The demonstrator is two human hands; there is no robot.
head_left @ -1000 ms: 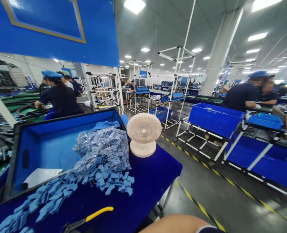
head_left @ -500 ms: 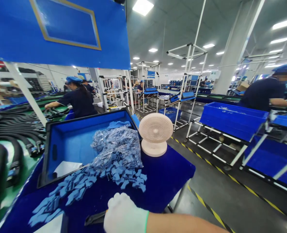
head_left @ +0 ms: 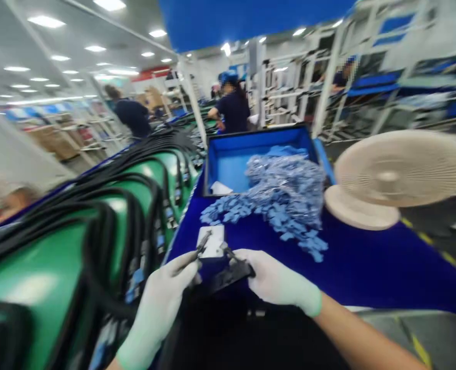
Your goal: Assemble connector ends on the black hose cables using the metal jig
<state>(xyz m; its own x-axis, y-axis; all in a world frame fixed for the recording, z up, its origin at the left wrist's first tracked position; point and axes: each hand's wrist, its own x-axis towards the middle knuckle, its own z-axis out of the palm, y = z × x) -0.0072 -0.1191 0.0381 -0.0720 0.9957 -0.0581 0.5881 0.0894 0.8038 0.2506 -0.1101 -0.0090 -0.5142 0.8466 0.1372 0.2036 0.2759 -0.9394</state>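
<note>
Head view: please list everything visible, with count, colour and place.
Hoses: many, black, on the left, lying on green boards.
Bench: one, blue, centre to right.
Tray: one, blue with black rim, far end of bench.
Bag: one, clear, full of blue pieces, in and over the tray.
Loose pieces: many, blue, spilled on bench.
Card: one, white, on bench.
Fan: one, cream, right of bag.
Co-worker: one, dark shirt, beyond tray.
Black part: one, black, blurred, at right hand.
Left hand: white glove, raised near card.
Right hand: white glove, at black part.
</note>
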